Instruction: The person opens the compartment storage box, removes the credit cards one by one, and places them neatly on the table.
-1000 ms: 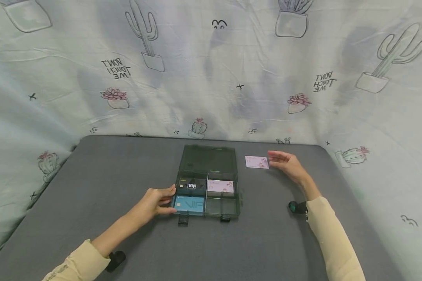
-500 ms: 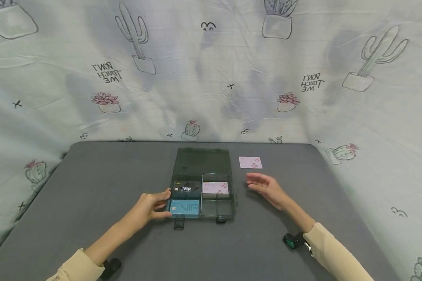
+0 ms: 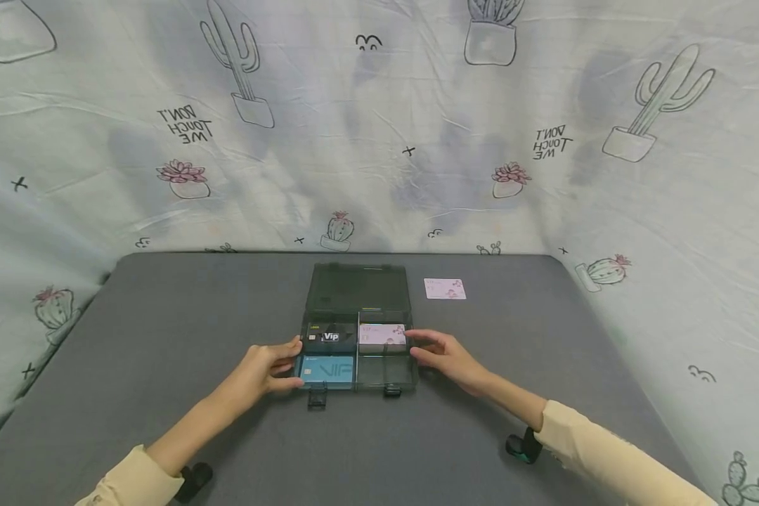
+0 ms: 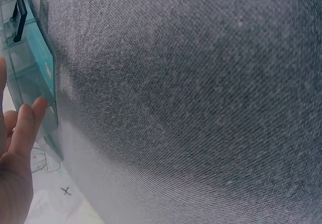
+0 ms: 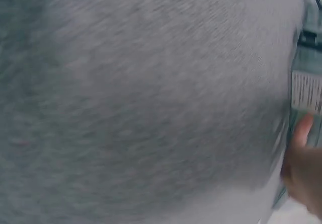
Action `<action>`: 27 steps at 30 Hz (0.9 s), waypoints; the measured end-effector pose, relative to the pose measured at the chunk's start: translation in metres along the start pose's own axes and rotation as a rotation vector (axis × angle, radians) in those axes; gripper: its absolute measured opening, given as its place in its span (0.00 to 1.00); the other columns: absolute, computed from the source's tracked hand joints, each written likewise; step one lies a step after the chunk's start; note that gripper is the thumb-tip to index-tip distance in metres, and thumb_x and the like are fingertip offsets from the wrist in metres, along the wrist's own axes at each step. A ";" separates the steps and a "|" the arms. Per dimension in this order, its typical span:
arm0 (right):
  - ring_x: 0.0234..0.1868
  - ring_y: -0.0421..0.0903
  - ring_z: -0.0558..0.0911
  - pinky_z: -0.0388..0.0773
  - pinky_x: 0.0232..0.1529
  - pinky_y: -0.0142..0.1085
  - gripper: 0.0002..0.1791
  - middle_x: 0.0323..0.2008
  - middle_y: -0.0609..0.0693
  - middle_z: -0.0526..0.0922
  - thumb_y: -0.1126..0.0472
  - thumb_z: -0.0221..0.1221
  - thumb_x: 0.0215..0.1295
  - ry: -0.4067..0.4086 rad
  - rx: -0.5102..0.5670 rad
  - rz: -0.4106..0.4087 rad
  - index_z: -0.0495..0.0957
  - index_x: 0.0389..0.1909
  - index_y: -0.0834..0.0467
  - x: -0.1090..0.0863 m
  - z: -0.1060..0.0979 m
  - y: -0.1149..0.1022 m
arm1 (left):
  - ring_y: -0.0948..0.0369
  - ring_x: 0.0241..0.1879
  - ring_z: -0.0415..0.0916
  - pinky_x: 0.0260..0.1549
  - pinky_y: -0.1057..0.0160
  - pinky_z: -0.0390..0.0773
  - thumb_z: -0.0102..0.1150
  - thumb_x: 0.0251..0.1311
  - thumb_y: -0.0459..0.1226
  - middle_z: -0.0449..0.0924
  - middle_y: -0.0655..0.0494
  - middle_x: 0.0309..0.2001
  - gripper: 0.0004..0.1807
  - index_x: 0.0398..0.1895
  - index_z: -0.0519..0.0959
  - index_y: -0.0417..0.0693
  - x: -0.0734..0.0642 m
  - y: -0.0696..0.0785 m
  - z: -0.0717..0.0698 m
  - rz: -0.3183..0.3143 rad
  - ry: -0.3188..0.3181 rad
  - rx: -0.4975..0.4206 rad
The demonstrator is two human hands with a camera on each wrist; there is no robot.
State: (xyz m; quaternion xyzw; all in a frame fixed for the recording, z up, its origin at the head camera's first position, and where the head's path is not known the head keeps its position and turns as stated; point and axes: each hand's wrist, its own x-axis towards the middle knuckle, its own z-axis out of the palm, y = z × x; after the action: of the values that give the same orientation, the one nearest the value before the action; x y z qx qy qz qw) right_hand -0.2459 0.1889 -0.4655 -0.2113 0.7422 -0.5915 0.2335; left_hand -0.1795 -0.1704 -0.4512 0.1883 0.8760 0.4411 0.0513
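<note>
A translucent dark-green divided plastic box (image 3: 386, 371) lies with its lid (image 3: 357, 287) folded back. Its back left compartment has a black Vip card (image 3: 322, 336), the front left a blue VIP card (image 3: 329, 370), and the back right a pink card (image 3: 381, 334). No card shows in the front right one. My left hand (image 3: 262, 369) rests against the box's left side, its fingers extended in the left wrist view. At the right side, my right hand (image 3: 449, 360) has its index finger and thumb at the box's edge.
Another pink card (image 3: 445, 288) lies flat on the grey table (image 3: 215, 302), beyond the box to the right. Two latches, the left one (image 3: 317, 399) and the right one (image 3: 392, 391), stick out in front. A cactus-printed cloth (image 3: 322, 105) hangs around the back and sides.
My right hand has moved from beside the loose pink card, toward me and left, to the box's right edge. My left hand stays at the box's left side. The head view has shifted slightly.
</note>
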 end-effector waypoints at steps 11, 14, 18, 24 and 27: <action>0.28 0.47 0.80 0.73 0.23 0.29 0.20 0.32 0.55 0.81 0.63 0.55 0.70 0.091 -0.473 0.007 0.74 0.60 0.65 0.027 0.006 -0.024 | 0.40 0.59 0.68 0.47 0.58 0.80 0.71 0.47 0.29 0.60 0.28 0.63 0.35 0.59 0.68 0.21 0.001 -0.001 -0.004 -0.004 -0.006 -0.015; 0.16 0.44 0.73 0.60 0.15 0.28 0.21 0.17 0.47 0.75 0.63 0.58 0.67 0.061 -0.593 0.001 0.74 0.59 0.67 0.037 0.004 -0.029 | 0.40 0.59 0.68 0.47 0.58 0.80 0.71 0.47 0.29 0.60 0.28 0.63 0.35 0.58 0.68 0.21 0.002 0.000 -0.006 0.000 -0.011 -0.004; 0.14 0.42 0.75 0.61 0.14 0.26 0.22 0.13 0.44 0.74 0.62 0.61 0.65 0.023 -0.668 0.029 0.75 0.57 0.68 0.048 0.002 -0.034 | 0.40 0.59 0.67 0.47 0.58 0.80 0.71 0.47 0.28 0.60 0.28 0.64 0.36 0.59 0.68 0.21 0.003 0.000 -0.008 -0.016 -0.021 -0.020; 0.14 0.46 0.80 0.74 0.15 0.28 0.21 0.11 0.48 0.75 0.61 0.65 0.62 -0.036 -0.747 0.112 0.77 0.53 0.68 0.061 0.001 -0.045 | 0.39 0.60 0.66 0.49 0.57 0.80 0.71 0.47 0.28 0.59 0.28 0.65 0.36 0.60 0.67 0.21 0.004 0.000 -0.010 -0.025 -0.032 -0.048; 0.14 0.44 0.80 0.78 0.16 0.29 0.19 0.12 0.50 0.76 0.61 0.66 0.61 -0.060 -0.767 0.166 0.78 0.49 0.67 0.064 0.003 -0.051 | 0.39 0.60 0.65 0.49 0.57 0.79 0.71 0.46 0.27 0.58 0.28 0.65 0.36 0.60 0.67 0.21 0.004 0.002 -0.009 -0.033 -0.028 -0.061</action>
State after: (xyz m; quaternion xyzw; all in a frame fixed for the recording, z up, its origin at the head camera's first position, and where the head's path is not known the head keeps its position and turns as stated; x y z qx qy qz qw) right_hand -0.2938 0.1378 -0.4225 -0.2399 0.9168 -0.2437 0.2062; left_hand -0.1849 -0.1751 -0.4437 0.1784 0.8643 0.4640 0.0766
